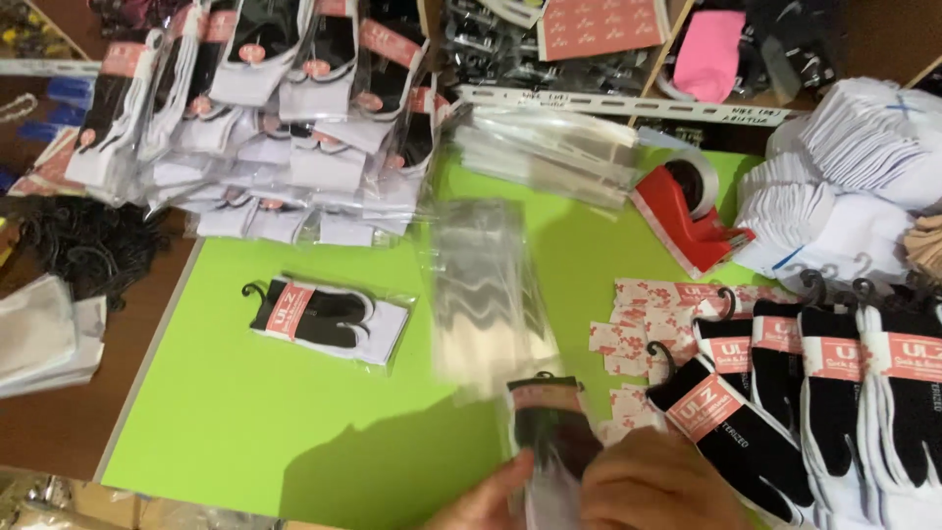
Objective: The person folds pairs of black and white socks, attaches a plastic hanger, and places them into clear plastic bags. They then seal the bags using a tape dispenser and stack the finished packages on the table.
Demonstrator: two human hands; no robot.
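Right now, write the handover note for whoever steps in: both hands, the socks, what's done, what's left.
Left hand and right hand: both on one dark sock pair at the near edge of the green mat, with a clear bag blurred just above it.
Done: one bagged pair lies alone on the mat; a heap of bagged pairs sits at the far left.
Left: a row of unbagged pairs on the right. Spare clear bags and the red tape dispenser are at the far side.

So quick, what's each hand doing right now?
Left hand: closed on the clear bag with the sock pair.
Right hand: gripping the same sock pair.
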